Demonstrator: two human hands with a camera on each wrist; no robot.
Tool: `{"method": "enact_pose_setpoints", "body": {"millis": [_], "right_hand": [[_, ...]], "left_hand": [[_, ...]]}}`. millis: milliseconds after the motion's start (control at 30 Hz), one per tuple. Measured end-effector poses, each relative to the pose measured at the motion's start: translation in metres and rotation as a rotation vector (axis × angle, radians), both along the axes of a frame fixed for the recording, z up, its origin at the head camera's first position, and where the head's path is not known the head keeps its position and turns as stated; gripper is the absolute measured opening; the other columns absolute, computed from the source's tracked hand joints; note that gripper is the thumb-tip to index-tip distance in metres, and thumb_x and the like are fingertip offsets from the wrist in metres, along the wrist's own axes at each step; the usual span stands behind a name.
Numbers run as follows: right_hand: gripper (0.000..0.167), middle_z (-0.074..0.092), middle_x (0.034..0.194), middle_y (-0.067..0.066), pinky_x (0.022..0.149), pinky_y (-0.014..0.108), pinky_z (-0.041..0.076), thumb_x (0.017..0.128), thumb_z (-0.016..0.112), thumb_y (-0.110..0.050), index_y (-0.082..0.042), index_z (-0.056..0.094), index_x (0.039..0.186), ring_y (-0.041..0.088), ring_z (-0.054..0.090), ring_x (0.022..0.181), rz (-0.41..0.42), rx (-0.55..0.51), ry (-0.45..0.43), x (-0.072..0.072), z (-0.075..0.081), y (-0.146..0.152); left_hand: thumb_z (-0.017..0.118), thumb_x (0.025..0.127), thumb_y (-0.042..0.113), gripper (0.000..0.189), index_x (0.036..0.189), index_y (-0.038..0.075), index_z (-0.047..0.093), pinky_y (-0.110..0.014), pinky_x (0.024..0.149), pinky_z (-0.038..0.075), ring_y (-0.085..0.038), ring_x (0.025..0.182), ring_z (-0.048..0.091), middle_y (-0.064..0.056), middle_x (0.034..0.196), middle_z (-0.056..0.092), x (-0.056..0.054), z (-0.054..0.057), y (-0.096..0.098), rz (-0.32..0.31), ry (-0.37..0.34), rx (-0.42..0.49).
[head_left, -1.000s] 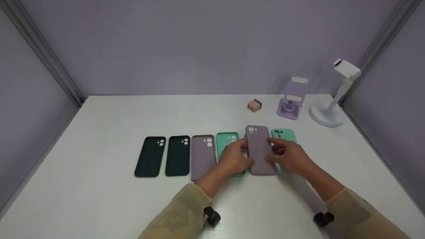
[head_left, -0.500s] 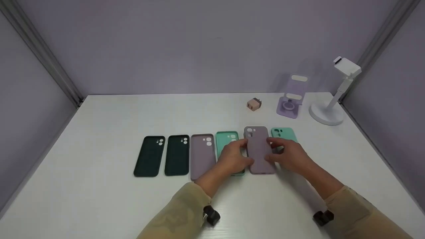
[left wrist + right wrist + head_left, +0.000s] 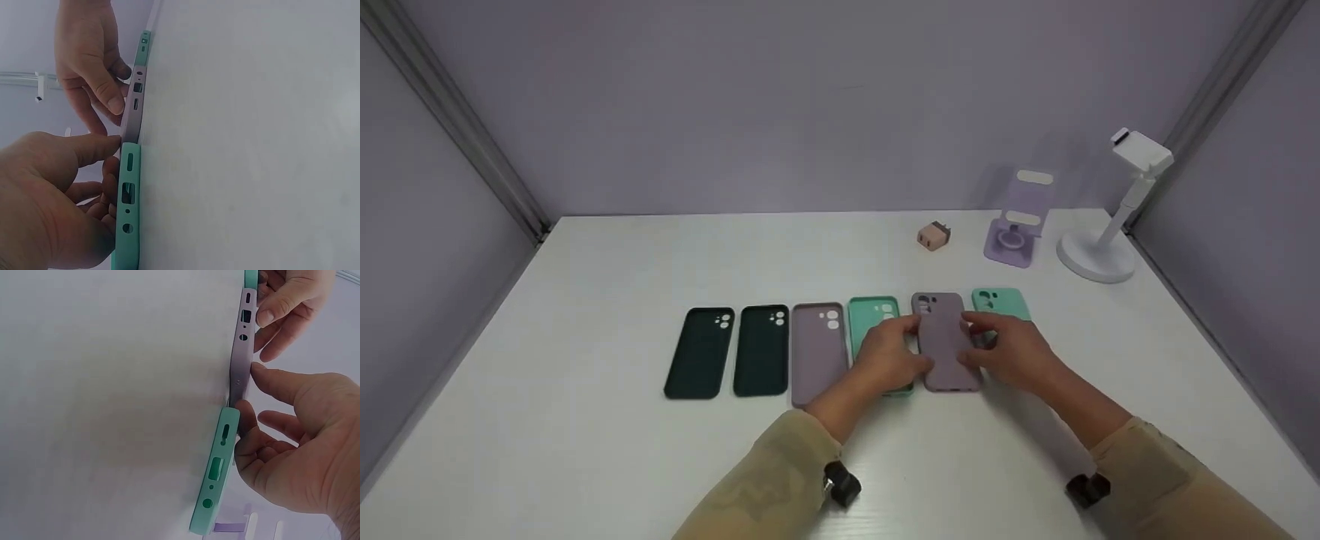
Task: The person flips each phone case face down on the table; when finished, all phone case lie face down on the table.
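A mauve phone case (image 3: 941, 345) lies back side up between both hands, its camera cutouts at the far left corner. My left hand (image 3: 885, 356) holds its left edge with fingers and thumb, reaching across a mint green phone case (image 3: 870, 315) that lies inside up. On the opposite edge, my right hand (image 3: 1016, 349) grips with bent fingers, partly covering another mint green phone case (image 3: 1005, 301). In the right wrist view, the mauve case's edge (image 3: 242, 360) shows its port holes, close over the table. Both thumbs are near its back face.
Left of the hands, a second mauve phone case (image 3: 817, 352) and two black phone cases (image 3: 761, 352) lie in the same row. Behind stand a pink charger plug (image 3: 934, 236), a purple phone stand (image 3: 1020, 217) and a white stand (image 3: 1099, 255). Panels wall the table.
The far end of the mauve case between my hands has come down toward the table. Both hands have stayed nearly in place at its sides.
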State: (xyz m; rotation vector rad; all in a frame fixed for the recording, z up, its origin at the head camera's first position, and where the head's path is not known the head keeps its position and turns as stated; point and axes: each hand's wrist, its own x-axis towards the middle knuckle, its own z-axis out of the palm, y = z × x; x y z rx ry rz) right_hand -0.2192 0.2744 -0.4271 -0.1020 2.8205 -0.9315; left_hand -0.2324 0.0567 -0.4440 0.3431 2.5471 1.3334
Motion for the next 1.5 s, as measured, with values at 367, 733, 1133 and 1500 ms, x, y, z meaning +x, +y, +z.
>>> {"method": "enact_pose_setpoints", "body": {"millis": [367, 733, 1133, 1500], "right_hand": [[0.067, 0.064, 0.141, 0.018, 0.091, 0.045, 0.059, 0.098, 0.078, -0.022, -0.009, 0.052, 0.158, 0.033, 0.066, 0.114, -0.031, -0.016, 0.026, 0.003, 0.003, 0.001], [0.061, 0.070, 0.131, 0.011, 0.090, 0.036, 0.059, 0.100, 0.076, -0.024, -0.011, 0.055, 0.156, 0.031, 0.065, 0.119, 0.002, -0.210, 0.058, 0.010, 0.009, -0.025], [0.066, 0.066, 0.142, 0.013, 0.099, 0.042, 0.057, 0.099, 0.078, -0.025, -0.011, 0.052, 0.158, 0.031, 0.064, 0.125, 0.053, -0.256, -0.026, 0.006, 0.000, -0.055], [0.076, 0.062, 0.148, 0.013, 0.111, 0.048, 0.048, 0.095, 0.083, -0.030, -0.013, 0.049, 0.160, 0.031, 0.057, 0.138, 0.064, -0.283, -0.095, 0.004, -0.004, -0.059]], "left_hand": [[0.081, 0.096, 0.014, 0.065, 0.155, 0.010, 0.054, -0.043, 0.118, 0.041, -0.025, 0.145, 0.049, -0.007, 0.153, 0.058, 0.008, 0.015, -0.020, -0.016, 0.051, 0.076], [0.085, 0.093, 0.023, 0.071, 0.156, 0.013, 0.054, -0.046, 0.114, 0.045, -0.027, 0.140, 0.053, -0.007, 0.153, 0.057, 0.018, 0.016, -0.069, -0.013, 0.093, 0.029], [0.089, 0.088, 0.030, 0.077, 0.154, 0.012, 0.055, -0.048, 0.117, 0.041, -0.029, 0.144, 0.049, -0.011, 0.156, 0.053, 0.016, 0.008, -0.091, -0.037, 0.070, -0.042], [0.091, 0.087, 0.034, 0.081, 0.155, 0.009, 0.054, -0.048, 0.120, 0.038, -0.031, 0.146, 0.046, -0.013, 0.157, 0.051, 0.017, 0.003, -0.097, -0.066, 0.061, -0.093]]}}
